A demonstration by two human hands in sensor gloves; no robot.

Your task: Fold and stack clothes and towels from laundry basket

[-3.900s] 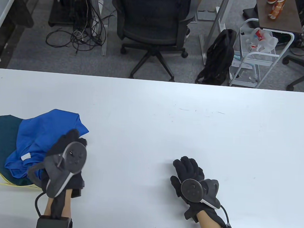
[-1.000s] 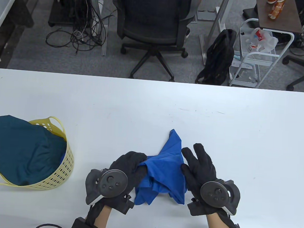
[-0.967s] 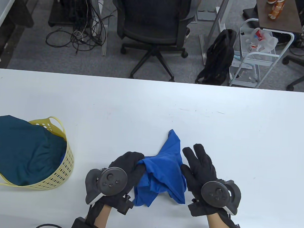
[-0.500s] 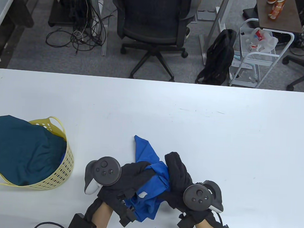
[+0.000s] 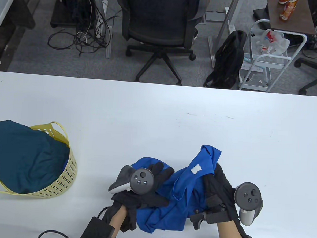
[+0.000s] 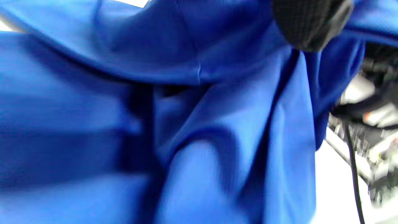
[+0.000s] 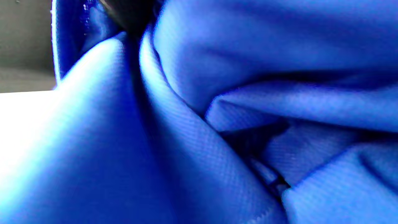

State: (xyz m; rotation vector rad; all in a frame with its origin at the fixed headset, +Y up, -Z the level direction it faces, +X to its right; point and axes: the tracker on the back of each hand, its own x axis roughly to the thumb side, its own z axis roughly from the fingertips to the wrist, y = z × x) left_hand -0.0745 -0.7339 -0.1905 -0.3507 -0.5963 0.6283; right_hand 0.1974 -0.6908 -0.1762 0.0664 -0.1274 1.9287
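Your left hand [image 5: 146, 188] lies on the crumpled blue shirt [image 5: 181, 190] with its fingers spread and fairly straight, resting on the cloth rather than clutching it. Your right hand [image 5: 218, 192] sits at the shirt's right side with fabric draped over it — whether those fingers pinch the cloth cannot be told, since the shirt hides them. The shirt is bunched on the white table [image 5: 159, 111] near its front edge, a white label [image 5: 196, 169] showing on top. Both wrist views show only blue folds. Well apart to the left stands the yellow laundry basket [image 5: 64, 172] — a dark teal garment [image 5: 21, 159] heaped in it.
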